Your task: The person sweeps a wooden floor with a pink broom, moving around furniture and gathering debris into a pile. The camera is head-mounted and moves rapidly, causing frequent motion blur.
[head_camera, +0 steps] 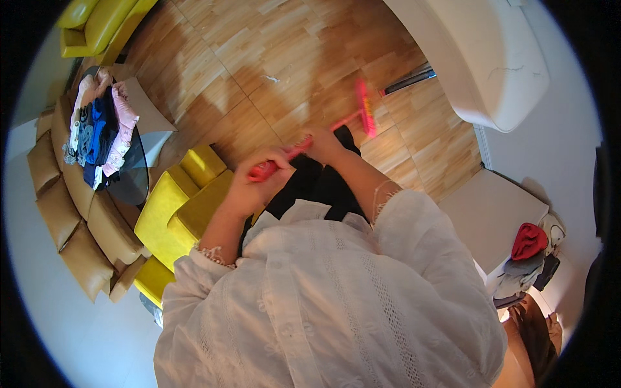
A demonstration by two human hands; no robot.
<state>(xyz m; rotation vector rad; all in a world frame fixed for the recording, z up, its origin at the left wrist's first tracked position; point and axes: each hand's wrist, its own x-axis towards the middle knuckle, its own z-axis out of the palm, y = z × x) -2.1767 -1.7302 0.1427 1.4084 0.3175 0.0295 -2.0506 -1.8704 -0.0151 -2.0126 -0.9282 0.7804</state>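
Observation:
A pink broom [366,109] reaches from my hands down to the wood-patterned floor [271,53]. My left hand [259,179] is closed around the top end of its handle, and my right hand [322,145] grips the handle lower down. The broom head is slightly blurred and lies beyond my right hand, near my dark-clad legs. A small whitish scrap [271,78] lies on the floor ahead of the broom head.
Yellow seats [165,208] stand close on the left, with a tan sofa [73,213] and a glass table [138,179] bearing piled clothes [99,131] beyond. A dark bar-like object [407,82] lies by white furniture [475,58]. Right: a pale box-like surface [490,213].

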